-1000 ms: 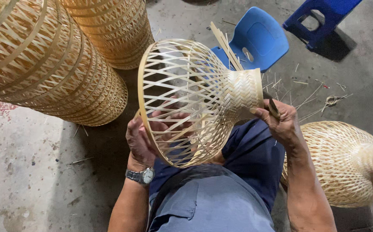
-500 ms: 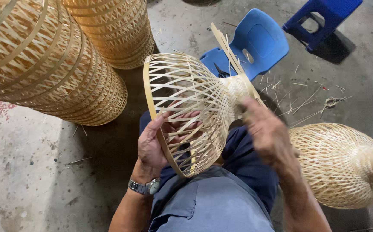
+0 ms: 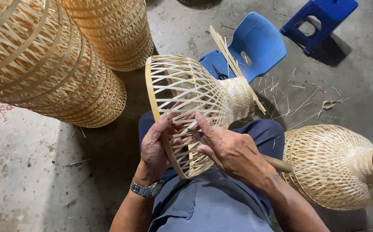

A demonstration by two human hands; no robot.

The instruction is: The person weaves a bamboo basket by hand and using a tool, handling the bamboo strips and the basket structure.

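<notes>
Left hand (image 3: 155,148): fingers curled round the wide rim of the basket (image 3: 186,103), thumb outside, fingertips inside the open weave; it grips the rim band. A wristwatch (image 3: 145,189) sits on that wrist.

Right hand (image 3: 229,150): fingers partly extended and close together, fingertips pressed on the strips of the basket wall just beside the left hand; whether it pinches a strip cannot be told. A short wooden handle (image 3: 276,163) shows just past the back of this hand; what holds it is hidden.

The basket lies on its side across the person's lap, wide mouth toward the left hand, narrow woven neck pointing away toward the chair (image 3: 255,47). Loose strip ends (image 3: 233,64) stick out from the neck.

On the floor (image 3: 23,172): two tall stacks of woven baskets (image 3: 53,64) at the upper left, a finished woven vessel (image 3: 337,165) on its side at the right edge near the right forearm, a blue plastic chair beyond the neck with dark scissors (image 3: 218,73) on its seat, a blue stool (image 3: 319,17) at the upper right corner, and scattered bamboo slivers (image 3: 307,103) between chair and vessel.
</notes>
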